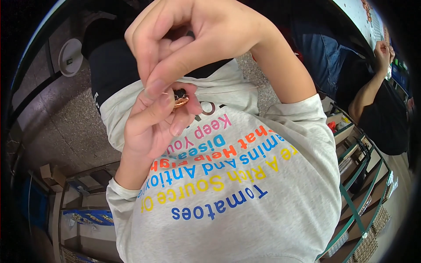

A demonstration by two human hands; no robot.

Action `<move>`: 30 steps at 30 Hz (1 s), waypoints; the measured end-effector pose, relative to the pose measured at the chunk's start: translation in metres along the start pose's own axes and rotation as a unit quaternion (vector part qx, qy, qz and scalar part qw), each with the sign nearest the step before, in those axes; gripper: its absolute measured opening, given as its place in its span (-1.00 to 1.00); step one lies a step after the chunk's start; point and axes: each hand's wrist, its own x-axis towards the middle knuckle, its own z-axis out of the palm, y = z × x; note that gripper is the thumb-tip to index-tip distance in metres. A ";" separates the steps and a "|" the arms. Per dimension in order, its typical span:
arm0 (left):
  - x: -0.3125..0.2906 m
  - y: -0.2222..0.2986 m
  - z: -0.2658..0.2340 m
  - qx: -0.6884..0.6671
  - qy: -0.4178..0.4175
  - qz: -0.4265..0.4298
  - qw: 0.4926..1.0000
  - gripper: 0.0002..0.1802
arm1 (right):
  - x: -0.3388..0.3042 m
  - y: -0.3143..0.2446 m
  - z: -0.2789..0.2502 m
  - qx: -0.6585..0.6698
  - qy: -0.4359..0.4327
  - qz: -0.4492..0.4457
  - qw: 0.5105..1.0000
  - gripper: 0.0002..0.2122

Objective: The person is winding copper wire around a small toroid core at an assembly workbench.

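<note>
My left hand (151, 115) is closed around a small coil (180, 101), which has a dark core and copper-coloured wire wound on it. The coil pokes out between thumb and fingers, partly covered by them. Just above, my right hand (197, 39) bends down with thumb and forefinger pinched together at the left fingertips. A short bit of thin wire (165, 93) shows at that pinch; the fingers hide most of it. Another fine copper-coloured strand (228, 92) runs off to the right from the coil, in front of my shirt.
My light grey shirt (245, 210) with colourful lettering fills the middle. At right, a co-worker's forearm (368, 90) reaches toward a white worktop (351, 13). Green-edged shelves (355, 210) hold trays at lower right. Shelving with a blue bin (90, 218) stands at lower left. A round white object (70, 58) is at upper left.
</note>
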 end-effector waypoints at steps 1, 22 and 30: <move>0.000 -0.001 -0.001 0.000 0.001 -0.001 1.000 -0.66 | 0.000 0.001 0.001 0.001 0.001 0.000 1.000 -0.93; 0.028 -0.016 -0.036 -0.023 0.053 -0.049 0.997 -0.70 | -0.004 -0.010 -0.008 -0.071 -0.128 0.305 0.941 -0.87; 0.030 -0.021 -0.044 -0.018 0.052 -0.042 0.998 -0.69 | 0.006 -0.001 0.001 -0.179 -0.008 0.174 0.968 -0.92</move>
